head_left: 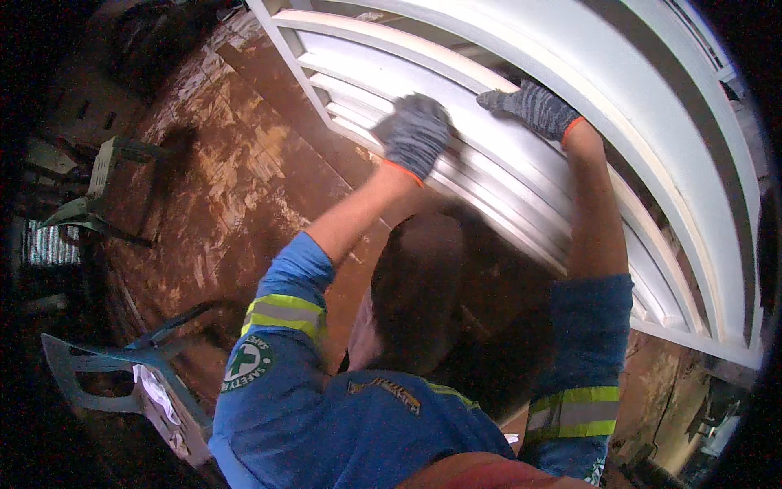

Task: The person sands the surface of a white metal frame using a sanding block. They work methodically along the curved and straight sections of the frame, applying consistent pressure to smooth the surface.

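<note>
A large white slatted panel [521, 175], like a metal louvre or gate, leans across the upper right in front of me. My left hand [418, 134], in a grey knit glove with an orange cuff, presses on its lower slats and is blurred by motion. The fingers look curled over a dark flat piece that pokes out beside them; its kind is unclear. My right hand [533, 110], gloved alike, is closed over a long rail of the panel, with one digit pointing left along it. Its other fingertips are hidden.
A brown-stained floor [220, 187] with pale scuffs spreads to the left. There stand a greenish plastic chair [106, 175] and a blue-grey chair [94, 375] with a white crumpled piece [156, 393] on it. At lower right lie dark items near the panel's corner [733, 354].
</note>
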{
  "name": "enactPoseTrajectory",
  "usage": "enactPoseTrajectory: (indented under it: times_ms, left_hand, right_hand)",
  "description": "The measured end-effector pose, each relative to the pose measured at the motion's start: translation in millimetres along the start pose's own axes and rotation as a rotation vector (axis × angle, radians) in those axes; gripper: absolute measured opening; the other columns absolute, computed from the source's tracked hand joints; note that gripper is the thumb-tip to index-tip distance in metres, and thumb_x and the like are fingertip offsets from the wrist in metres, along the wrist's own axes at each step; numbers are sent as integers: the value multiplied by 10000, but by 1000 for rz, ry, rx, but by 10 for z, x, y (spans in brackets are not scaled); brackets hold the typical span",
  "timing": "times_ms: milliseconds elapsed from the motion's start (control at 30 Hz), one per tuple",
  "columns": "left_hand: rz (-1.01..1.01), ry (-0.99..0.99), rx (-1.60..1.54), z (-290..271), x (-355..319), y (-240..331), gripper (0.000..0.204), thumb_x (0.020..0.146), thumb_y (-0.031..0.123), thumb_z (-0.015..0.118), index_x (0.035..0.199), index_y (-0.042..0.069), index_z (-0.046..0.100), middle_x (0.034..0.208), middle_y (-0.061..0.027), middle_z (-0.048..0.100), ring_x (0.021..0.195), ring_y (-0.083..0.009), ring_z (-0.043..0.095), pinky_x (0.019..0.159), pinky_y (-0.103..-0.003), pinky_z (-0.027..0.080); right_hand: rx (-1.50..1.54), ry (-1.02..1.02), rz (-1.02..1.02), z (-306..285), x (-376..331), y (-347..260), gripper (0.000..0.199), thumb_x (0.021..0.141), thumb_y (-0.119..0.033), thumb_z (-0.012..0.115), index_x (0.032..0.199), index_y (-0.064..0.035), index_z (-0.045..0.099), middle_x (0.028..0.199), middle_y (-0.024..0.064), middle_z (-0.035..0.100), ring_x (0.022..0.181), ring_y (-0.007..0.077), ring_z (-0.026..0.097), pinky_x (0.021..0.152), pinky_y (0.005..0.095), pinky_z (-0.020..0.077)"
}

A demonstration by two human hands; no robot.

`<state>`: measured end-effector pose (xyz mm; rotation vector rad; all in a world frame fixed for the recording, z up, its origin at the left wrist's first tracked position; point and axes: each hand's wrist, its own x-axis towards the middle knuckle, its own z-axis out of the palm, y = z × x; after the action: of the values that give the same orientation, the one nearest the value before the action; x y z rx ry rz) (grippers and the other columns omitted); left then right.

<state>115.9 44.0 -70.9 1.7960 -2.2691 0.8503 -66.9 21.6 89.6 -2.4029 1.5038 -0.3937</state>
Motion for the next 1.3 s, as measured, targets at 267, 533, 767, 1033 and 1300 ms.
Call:
enactPoseTrajectory:
  times_ms: [267, 533, 767, 1033, 1300]
  left_hand:
    - [116, 123, -111, 458, 124, -573, 191, 831, 187, 484, 961, 154, 620, 941, -99, 614, 899, -258, 594, 821, -385, 464]
    - [-461, -171, -397, 591, -605, -1882, 416, 725, 63, 604, 1135, 136, 608, 1072, -167, 620, 994, -368, 587, 863, -436, 477]
    - [-389, -673, -392, 1235, -3534, -1535, 421, 737, 121, 593, 1156, 90, 625, 1059, -181, 645, 1004, -346, 610, 878, -399, 485]
    - [-556, -725, -603, 1011, -4296, -1061, 413, 737, 144, 582, 1143, 89, 629, 1110, -172, 628, 1022, -334, 601, 890, -393, 476]
    - [-557, -748, -829, 1043, -4537, -696, 393, 755, 220, 633, 1109, 53, 610, 1056, -200, 626, 957, -361, 605, 831, -419, 489]
  right_hand:
    - [-380, -7, 145, -70, -60, -24, 835, 650, -730, 613, 1077, -14, 643, 1022, 214, 646, 986, 356, 604, 916, 405, 449]
    - [-346, 726, -157, 632, -1464, 75, 524, 746, -189, 661, 1230, -41, 524, 1259, 196, 497, 1178, 364, 460, 1030, 474, 337]
    - [-879, 704, 748, 936, -2697, 1561, 316, 639, -165, 653, 925, -38, 603, 934, 165, 592, 971, 356, 548, 878, 444, 420]
    - [-833, 256, 1059, 1372, -1481, 784, 345, 664, -305, 585, 900, -56, 614, 975, 157, 592, 1021, 329, 532, 918, 479, 373]
    - [-457, 19, 609, 2032, 673, -1432, 559, 858, -261, 458, 1343, 14, 417, 1287, 263, 469, 1200, 387, 430, 989, 547, 303]
